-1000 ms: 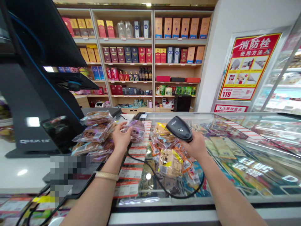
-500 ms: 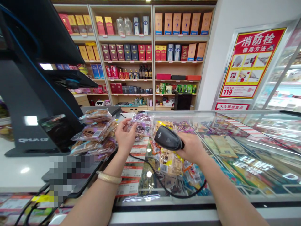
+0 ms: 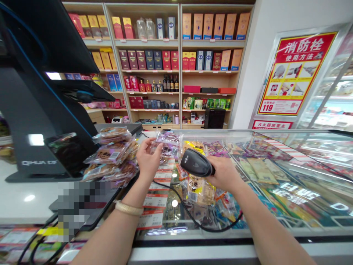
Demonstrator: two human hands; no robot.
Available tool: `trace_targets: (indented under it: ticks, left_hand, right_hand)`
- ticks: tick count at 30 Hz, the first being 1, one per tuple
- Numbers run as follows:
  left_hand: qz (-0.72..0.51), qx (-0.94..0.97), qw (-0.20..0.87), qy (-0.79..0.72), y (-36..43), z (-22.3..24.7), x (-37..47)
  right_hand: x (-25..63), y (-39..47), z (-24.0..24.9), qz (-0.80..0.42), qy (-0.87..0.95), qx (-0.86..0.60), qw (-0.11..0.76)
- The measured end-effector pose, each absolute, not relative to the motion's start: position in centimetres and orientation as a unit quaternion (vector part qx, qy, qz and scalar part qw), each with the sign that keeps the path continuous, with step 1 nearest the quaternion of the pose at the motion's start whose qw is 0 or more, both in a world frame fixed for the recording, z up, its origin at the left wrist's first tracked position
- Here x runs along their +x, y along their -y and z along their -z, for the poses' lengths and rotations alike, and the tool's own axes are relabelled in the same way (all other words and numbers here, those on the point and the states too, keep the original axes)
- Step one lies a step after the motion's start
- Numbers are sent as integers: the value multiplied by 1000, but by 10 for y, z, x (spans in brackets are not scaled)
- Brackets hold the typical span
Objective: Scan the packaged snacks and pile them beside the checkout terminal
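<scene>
My right hand [image 3: 224, 173] is wrapped round the handle of a black barcode scanner [image 3: 196, 162], whose head points left. Its cable loops down over the glass top. My left hand [image 3: 149, 156] pinches a clear and purple snack packet [image 3: 168, 141] just left of the scanner head. Beside that hand, on the left, similar packets [image 3: 109, 154] are piled up. Yellow and clear packets [image 3: 200, 189] lie on the glass below the scanner, with small orange and red packets [image 3: 224, 202] near them.
A black point-of-sale machine [image 3: 41, 110] stands on the white counter [image 3: 16, 198] at left. The glass-topped case [image 3: 275, 221] spans the front and right. Behind are shelves [image 3: 179, 44] of boxes and bottles, and a red and yellow poster [image 3: 298, 70] hangs at right.
The packet in my left hand has moved very slightly to the right, along with the hand. The scanner has shifted a little, still in my right hand.
</scene>
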State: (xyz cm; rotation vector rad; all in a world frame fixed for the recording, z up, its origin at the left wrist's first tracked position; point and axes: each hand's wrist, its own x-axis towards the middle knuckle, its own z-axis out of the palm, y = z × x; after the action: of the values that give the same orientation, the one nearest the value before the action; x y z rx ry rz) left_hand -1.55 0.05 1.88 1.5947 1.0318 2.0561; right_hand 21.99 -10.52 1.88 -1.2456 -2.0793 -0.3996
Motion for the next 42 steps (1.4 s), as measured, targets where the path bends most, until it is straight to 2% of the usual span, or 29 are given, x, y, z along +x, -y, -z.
trace_targets:
  ticks: [9, 16, 19, 24, 33, 42]
  left_hand:
    - [-730, 552, 179, -360, 1, -21, -14]
    - [-751, 542, 204, -318, 10, -28, -8]
    - [-719, 587, 251, -275, 20, -23, 4]
    - [-613, 692, 310, -224, 37, 0, 28]
    - [-444, 865, 158, -171, 57, 10, 39]
    - [-414, 890, 138, -129, 63, 8, 38]
  right_hand:
    - [222, 103, -16, 156, 788, -468, 368]
    - [235, 96, -12, 220, 602, -532, 554]
    - [242, 92, -12, 229, 527, -565, 592]
    - [249, 87, -10, 219, 499, -586, 600]
    - [245, 90, -12, 229, 542, -566, 577]
    - [245, 86, -9, 246, 554, -568, 558]
